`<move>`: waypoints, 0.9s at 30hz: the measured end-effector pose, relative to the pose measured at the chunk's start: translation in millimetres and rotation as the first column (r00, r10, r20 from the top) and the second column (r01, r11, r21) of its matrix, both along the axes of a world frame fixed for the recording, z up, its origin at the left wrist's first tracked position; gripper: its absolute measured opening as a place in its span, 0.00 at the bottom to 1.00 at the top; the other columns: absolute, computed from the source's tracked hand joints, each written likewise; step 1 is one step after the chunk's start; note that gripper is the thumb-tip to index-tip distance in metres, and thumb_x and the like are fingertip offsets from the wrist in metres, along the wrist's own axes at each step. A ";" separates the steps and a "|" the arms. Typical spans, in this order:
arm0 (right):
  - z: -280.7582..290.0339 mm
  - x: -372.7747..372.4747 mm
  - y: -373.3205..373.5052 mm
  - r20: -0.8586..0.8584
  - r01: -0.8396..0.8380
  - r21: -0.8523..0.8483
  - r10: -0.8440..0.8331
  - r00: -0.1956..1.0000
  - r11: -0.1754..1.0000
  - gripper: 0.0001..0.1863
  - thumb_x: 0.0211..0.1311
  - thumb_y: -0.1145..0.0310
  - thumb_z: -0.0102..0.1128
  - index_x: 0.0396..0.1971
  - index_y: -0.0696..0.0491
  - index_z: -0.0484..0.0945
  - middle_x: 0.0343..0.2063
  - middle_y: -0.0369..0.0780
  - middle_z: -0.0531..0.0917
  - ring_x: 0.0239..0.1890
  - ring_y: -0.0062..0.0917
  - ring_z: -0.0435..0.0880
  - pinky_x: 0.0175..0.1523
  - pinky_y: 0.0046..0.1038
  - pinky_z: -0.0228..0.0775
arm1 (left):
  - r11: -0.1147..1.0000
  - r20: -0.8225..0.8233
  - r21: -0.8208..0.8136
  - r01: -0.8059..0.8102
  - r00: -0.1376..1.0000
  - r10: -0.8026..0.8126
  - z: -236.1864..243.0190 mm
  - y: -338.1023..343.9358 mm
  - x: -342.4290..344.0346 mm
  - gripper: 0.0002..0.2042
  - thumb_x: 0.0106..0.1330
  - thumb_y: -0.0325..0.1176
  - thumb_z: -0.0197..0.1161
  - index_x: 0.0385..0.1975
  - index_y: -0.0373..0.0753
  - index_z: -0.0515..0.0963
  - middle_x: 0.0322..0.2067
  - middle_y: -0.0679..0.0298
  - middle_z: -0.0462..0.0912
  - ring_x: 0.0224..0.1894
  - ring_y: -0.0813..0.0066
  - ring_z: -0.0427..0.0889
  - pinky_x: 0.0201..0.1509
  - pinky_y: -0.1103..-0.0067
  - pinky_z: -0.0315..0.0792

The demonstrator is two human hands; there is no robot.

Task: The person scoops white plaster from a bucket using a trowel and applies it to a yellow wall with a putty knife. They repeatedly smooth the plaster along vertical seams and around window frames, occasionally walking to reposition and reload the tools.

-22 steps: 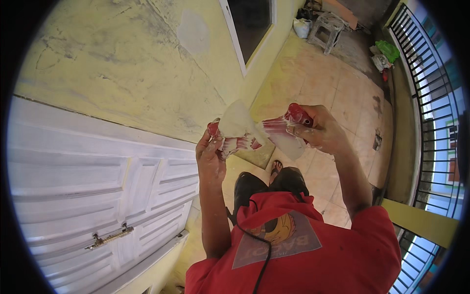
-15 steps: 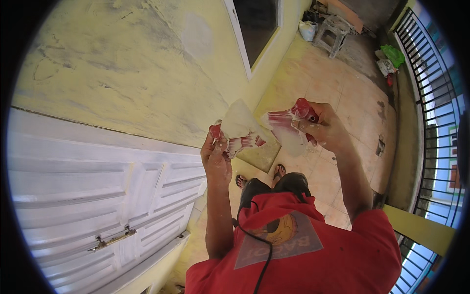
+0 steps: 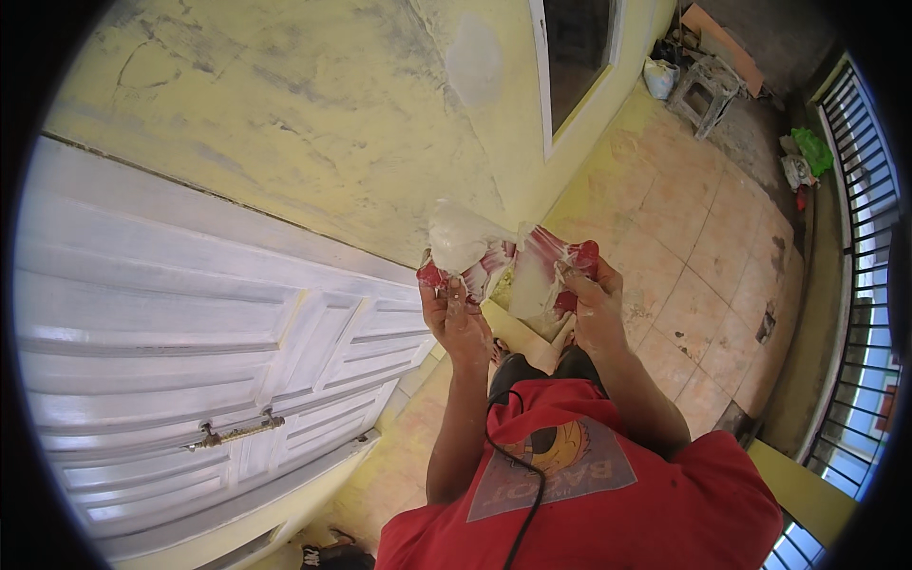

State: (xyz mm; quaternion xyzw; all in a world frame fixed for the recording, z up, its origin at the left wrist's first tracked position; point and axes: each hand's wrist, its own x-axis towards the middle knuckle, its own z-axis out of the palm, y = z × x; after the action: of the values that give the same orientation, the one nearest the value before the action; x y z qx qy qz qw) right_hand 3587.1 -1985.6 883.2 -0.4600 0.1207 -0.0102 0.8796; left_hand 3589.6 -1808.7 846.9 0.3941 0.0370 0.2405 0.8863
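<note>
In front of my body, my left hand (image 3: pixel 458 319) is closed around a red putty spreader (image 3: pixel 496 258) smeared with white. A thick mound of white putty (image 3: pixel 460 236) sits on its far side. My right hand (image 3: pixel 600 306) grips a second red putty spreader (image 3: pixel 547 245), its blade streaked with putty and pointing left. The two blades are close together at their inner edges; I cannot tell whether they touch. Putty smears cover the fingers of both hands.
A yellow wall (image 3: pixel 313 123) with grey patches rises ahead, beside a white panelled door (image 3: pixel 180 323) with a bolt (image 3: pixel 237 432). The window frame (image 3: pixel 540 76) is beyond. A stool (image 3: pixel 705 95) and a green bag (image 3: pixel 812 150) lie far right, near a black railing (image 3: pixel 855 275) and tiled floor (image 3: pixel 684 247).
My hands have come together, the right one moving left, so the spreaders that were apart now nearly meet. The putty on the left one looks more heaped. The view has shifted.
</note>
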 end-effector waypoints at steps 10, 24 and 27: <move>6.8 0.0 29.6 -0.019 -0.070 -0.021 0.070 0.997 0.997 0.05 0.68 0.72 0.62 0.41 0.56 0.78 0.30 0.35 0.82 0.23 0.17 0.80 0.22 0.22 0.73 | 0.999 -0.043 -0.001 -0.050 0.998 0.050 9.9 -2.8 -2.5 0.22 0.72 0.24 0.61 0.66 0.32 0.68 0.50 0.63 0.82 0.49 0.81 0.81 0.56 0.81 0.77; -1.0 44.5 22.6 -0.055 -0.289 0.130 0.298 0.953 0.948 0.09 0.63 0.72 0.60 0.41 0.56 0.82 0.29 0.36 0.85 0.23 0.22 0.83 0.21 0.26 0.72 | 0.990 -0.068 -0.047 0.136 0.988 -0.139 0.6 10.2 4.6 0.20 0.70 0.24 0.62 0.62 0.35 0.71 0.52 0.63 0.83 0.52 0.74 0.84 0.54 0.74 0.79; 6.9 58.1 26.6 -0.082 -0.318 0.091 0.325 0.942 0.944 0.10 0.63 0.71 0.60 0.42 0.56 0.81 0.28 0.36 0.85 0.21 0.21 0.81 0.20 0.26 0.70 | 0.995 -0.126 -0.049 0.090 0.987 -0.095 12.7 15.2 11.1 0.19 0.71 0.24 0.61 0.61 0.35 0.72 0.51 0.63 0.84 0.48 0.78 0.85 0.43 0.80 0.80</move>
State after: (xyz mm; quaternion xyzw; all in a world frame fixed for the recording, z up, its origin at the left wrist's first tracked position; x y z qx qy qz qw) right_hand 3645.2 -1959.0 890.1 -0.4393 0.0864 0.1602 0.8797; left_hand 3600.7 -1793.5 859.6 0.3910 0.0805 0.1724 0.9005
